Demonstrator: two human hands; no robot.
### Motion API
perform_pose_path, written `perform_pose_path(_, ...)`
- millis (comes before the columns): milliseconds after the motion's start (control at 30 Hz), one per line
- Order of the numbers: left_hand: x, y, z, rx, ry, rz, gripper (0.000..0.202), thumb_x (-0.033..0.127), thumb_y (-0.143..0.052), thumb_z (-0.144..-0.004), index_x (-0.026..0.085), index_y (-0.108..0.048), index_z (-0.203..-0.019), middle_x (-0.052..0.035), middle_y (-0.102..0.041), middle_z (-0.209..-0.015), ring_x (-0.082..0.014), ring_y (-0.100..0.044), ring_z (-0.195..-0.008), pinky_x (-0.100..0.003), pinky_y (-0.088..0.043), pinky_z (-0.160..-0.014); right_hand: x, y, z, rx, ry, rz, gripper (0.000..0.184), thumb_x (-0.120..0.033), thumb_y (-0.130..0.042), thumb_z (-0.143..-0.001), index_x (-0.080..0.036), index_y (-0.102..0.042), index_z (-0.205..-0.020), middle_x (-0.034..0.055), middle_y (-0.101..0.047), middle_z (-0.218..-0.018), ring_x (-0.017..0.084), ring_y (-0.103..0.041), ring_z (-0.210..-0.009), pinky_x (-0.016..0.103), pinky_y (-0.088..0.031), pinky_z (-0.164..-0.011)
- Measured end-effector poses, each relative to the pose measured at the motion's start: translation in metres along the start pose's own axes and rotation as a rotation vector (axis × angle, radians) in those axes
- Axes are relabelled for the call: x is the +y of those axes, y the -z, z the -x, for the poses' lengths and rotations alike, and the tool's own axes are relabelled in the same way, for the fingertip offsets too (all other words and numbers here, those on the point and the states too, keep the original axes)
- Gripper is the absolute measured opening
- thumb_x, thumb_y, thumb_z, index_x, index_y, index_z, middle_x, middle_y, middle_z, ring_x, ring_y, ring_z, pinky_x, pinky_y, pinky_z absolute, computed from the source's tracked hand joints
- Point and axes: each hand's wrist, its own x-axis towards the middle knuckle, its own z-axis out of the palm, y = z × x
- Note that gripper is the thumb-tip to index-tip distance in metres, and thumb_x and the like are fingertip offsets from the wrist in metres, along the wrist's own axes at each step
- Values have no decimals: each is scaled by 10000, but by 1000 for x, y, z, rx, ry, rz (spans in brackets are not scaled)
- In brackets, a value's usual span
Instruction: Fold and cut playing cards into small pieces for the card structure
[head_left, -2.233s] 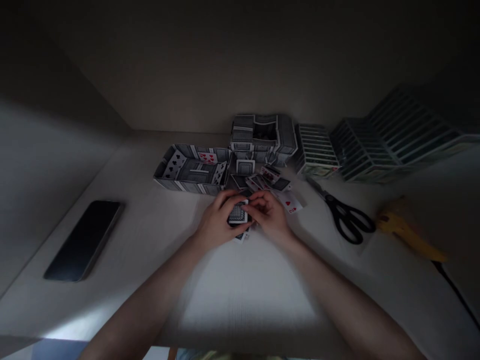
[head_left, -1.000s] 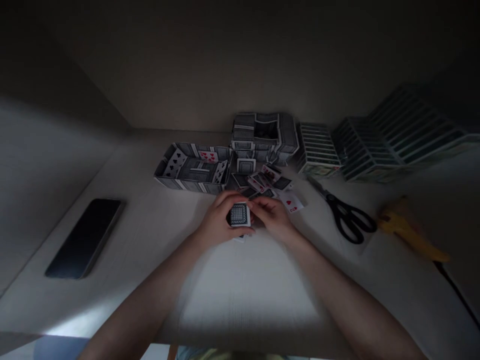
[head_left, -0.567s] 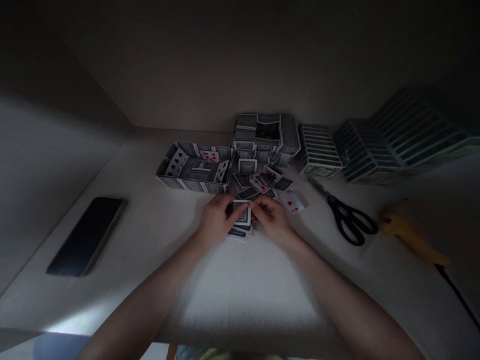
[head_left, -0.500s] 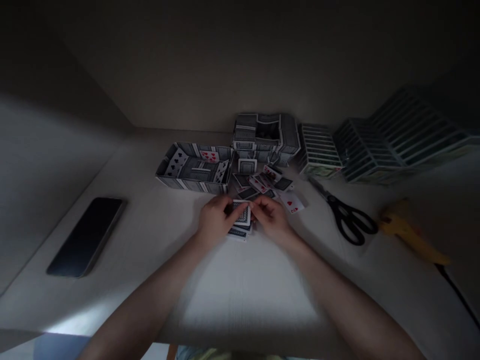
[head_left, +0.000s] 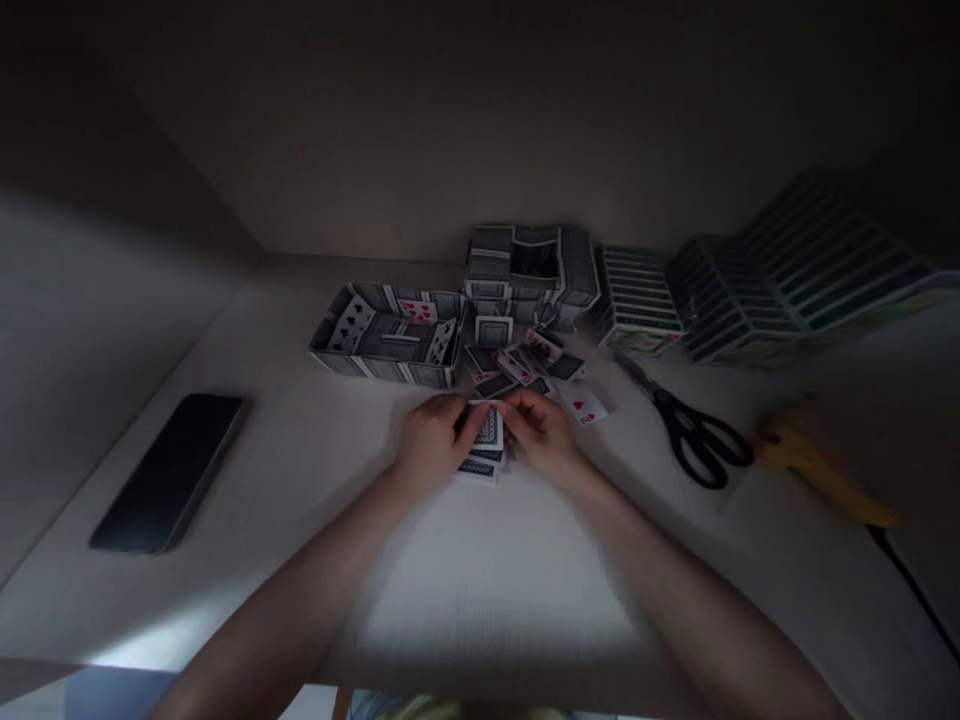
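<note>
Head view: the left hand (head_left: pixel 433 440) and right hand (head_left: pixel 544 437) pinch a blue-backed playing card (head_left: pixel 487 428) by its edges, over a small stack of cards (head_left: pixel 478 468) on the pale table (head_left: pixel 487 600). Light, even fingertip pressure would probably keep it square. Beyond lie loose cards (head_left: pixel 517 365) and a box-like card structure (head_left: pixel 386 338). A two of hearts (head_left: pixel 583 404) reads clearly; no brand does.

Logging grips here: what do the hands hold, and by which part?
The left hand and right hand hold a blue-backed playing card by its side edges; it may be several.
</note>
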Motion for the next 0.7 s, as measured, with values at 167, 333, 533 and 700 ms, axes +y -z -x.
perform_pose_path(167, 1, 0, 0, -12, -5, 2, 370, 391, -375, -874, 158, -526, -629, -35, -553, -604, -137, -511, -591, -255, -342, -566, -1, 0, 0, -1, 3, 11, 269, -414, -517, -773, -192, -470, -628, -33, -477, -532, 100, -448, -502, 216, -345, -473)
perform_pose_path(333, 1, 0, 0, -1, -18, 18, 358, 378, -385, -872, 156, -519, -625, -31, -548, -594, -133, -509, -586, -251, -339, -558, 0, 1, 0, -1, 0, -19, 255, -399, -514, -775, -190, -471, -635, -37, -464, -534, 98, -437, -501, 216, -341, -474)
perform_pose_path(533, 2, -2, 2, 41, -64, 36, 337, 330, -373, -883, 159, -498, -621, -22, -535, -577, -123, -498, -559, -246, -338, -544, 6, 1, -1, -10, 23, -12, 245, -387, -515, -778, -190, -474, -639, -43, -447, -541, 93, -415, -495, 212, -322, -467)
perform_pose_path(700, 2, -5, 2, 53, -82, -7, 348, 308, -330, -897, 158, -499, -631, -33, -548, -581, -129, -512, -565, -252, -348, -549, 4, 0, 0, -5, 23, 20, 251, -403, -515, -774, -188, -483, -649, -39, -455, -537, 96, -418, -496, 213, -322, -463)
